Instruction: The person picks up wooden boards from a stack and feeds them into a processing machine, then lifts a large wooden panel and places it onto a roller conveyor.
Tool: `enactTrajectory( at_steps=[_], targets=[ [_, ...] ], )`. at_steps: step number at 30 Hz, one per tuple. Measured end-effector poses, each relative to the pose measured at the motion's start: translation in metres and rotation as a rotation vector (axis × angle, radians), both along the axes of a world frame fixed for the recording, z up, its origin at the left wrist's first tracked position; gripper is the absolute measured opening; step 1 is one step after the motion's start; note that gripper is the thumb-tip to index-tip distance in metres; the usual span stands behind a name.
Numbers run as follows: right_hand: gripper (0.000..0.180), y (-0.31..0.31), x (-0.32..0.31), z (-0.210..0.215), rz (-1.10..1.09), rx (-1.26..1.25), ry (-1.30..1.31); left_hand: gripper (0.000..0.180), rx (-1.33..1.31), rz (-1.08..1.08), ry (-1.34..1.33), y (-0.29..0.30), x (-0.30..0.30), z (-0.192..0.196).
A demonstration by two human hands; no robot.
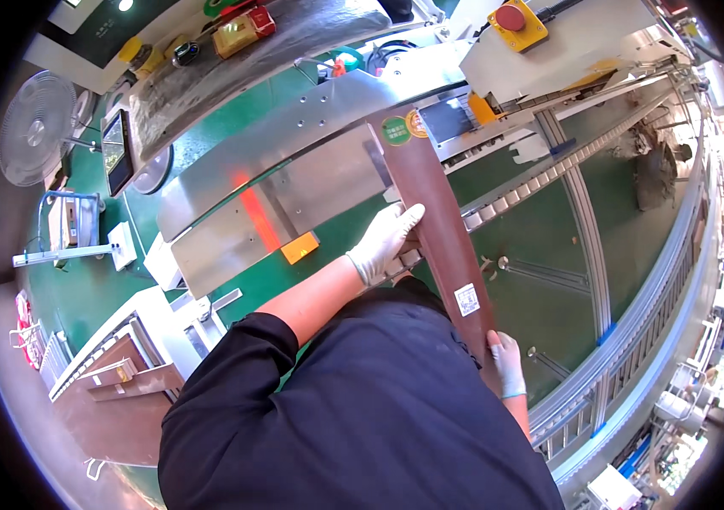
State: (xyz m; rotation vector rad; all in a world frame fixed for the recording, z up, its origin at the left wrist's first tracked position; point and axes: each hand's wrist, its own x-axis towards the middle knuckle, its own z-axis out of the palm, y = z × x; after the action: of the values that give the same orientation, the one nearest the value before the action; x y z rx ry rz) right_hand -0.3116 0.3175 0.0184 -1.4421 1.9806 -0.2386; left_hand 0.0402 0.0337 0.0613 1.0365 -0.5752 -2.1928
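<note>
1. Brown and smooth-faced, a long, narrow board [442,225] is slanting through the middle of the frame, from upper centre down toward lower right of centre.
2. Its upper end is showing in front of a metal machine bed [328,189]; I cannot tell whether they are touching.
3. A round green sticker [395,130] is sitting at that end, with a round orange sticker [416,124] just beside it; their markings are staying too small to read.
4. Lower down, a white label [467,299] is carrying a dark, square code pattern.
5. At centre, the white-gloved left hand [386,242] is gripping the board's left edge, thumb lying on the face; its fingertips are hiding.
6. Right of centre, lower down, the gloved right hand [508,364] is pinching the right edge, fingers partly hidden.
</note>
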Motion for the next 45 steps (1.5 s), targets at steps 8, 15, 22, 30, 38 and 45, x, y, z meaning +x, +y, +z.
enactTrajectory(
  at_steps=[8,15,22,30,38,45],
  targets=[
    [0.063,-0.021,0.025,0.022,-0.207,0.012,0.073,0.035,-0.085,0.109,-0.206,-0.027,0.017,-0.046],
    [0.067,-0.062,-0.013,0.018,-0.209,0.072,-0.015,0.033,0.006,0.172,-0.195,-0.042,-0.013,-0.048],
    [0.069,-0.087,-0.083,0.003,-0.264,0.124,-0.179,0.032,0.089,0.314,-0.083,-0.068,-0.075,-0.047],
    [0.072,-0.143,-0.166,0.006,-0.244,0.050,-0.169,0.033,-0.011,0.258,-0.209,-0.121,-0.161,-0.072],
    [0.055,-0.199,-0.239,0.026,-0.354,0.098,-0.120,0.038,-0.004,0.270,-0.209,-0.172,-0.243,-0.058],
    [0.058,-0.257,-0.300,0.053,-0.453,0.215,-0.136,0.040,-0.018,0.242,-0.204,-0.214,-0.333,-0.072]
  ],
)
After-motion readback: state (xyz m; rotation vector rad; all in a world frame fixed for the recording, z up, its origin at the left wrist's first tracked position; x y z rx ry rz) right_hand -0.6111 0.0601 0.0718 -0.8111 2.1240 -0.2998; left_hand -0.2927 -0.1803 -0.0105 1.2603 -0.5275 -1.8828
